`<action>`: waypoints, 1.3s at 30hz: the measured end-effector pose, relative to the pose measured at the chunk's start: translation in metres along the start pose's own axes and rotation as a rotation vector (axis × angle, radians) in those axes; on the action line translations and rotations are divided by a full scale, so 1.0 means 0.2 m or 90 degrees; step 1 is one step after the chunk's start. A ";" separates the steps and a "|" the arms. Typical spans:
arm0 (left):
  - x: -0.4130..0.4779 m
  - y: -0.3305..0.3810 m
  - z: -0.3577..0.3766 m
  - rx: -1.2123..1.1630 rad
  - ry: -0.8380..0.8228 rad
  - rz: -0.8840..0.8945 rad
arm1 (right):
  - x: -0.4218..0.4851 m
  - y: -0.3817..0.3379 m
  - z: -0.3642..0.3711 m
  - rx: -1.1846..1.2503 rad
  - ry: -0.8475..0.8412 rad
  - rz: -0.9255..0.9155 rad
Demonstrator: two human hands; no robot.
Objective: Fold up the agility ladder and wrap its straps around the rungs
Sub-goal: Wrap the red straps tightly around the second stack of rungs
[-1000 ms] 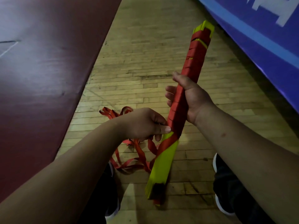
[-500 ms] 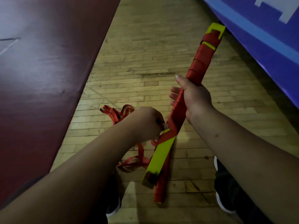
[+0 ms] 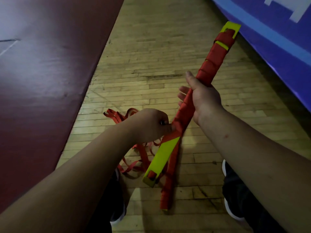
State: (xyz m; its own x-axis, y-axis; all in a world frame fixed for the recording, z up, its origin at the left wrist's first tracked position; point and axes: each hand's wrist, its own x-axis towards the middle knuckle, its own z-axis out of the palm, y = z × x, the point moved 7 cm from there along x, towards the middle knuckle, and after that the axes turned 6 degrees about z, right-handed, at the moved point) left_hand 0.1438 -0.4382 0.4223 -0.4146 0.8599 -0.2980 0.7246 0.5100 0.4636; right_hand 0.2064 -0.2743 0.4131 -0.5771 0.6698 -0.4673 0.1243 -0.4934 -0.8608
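Red webbing over yellow plastic: the rung bundle (image 3: 210, 64), one item, held above the wooden floor (image 3: 148, 52), long axis running from far right down to near left. Your right hand (image 3: 203, 100) is clenched around the bundle at mid-length. Your left hand (image 3: 149, 125) sits just beside the bundle's left edge, below the right hand, pinching the strap (image 3: 169, 137) where it leaves the last turn. Slack (image 3: 143, 155) lies left of the bundle's lower end. The next turn probably lands on the bare yellow stretch nearest your left hand.
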 end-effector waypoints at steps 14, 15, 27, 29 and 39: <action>-0.03 0.11 0.02 0.054 0.203 -0.034 | 0.05 -0.01 -0.02 0.094 -0.034 0.055; -0.03 0.09 0.00 0.020 0.197 -0.036 | 0.04 -0.02 -0.02 0.105 -0.048 0.057; -0.16 0.17 -0.04 -0.495 -0.174 0.175 | -0.21 -0.10 0.21 0.234 -0.566 0.097; -0.15 0.19 -0.02 -0.504 -0.190 0.173 | -0.20 -0.09 0.22 0.272 -0.573 0.106; -0.15 0.04 -0.01 -0.454 -0.193 0.061 | -0.11 -0.07 0.19 0.207 -0.430 0.048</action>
State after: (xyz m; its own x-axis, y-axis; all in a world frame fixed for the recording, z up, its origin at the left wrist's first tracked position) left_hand 0.1616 -0.4601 0.4360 -0.1248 0.9092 -0.3972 0.1778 0.4144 0.8926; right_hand 0.1866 -0.3042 0.4425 -0.9589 0.1937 -0.2074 -0.0014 -0.7339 -0.6793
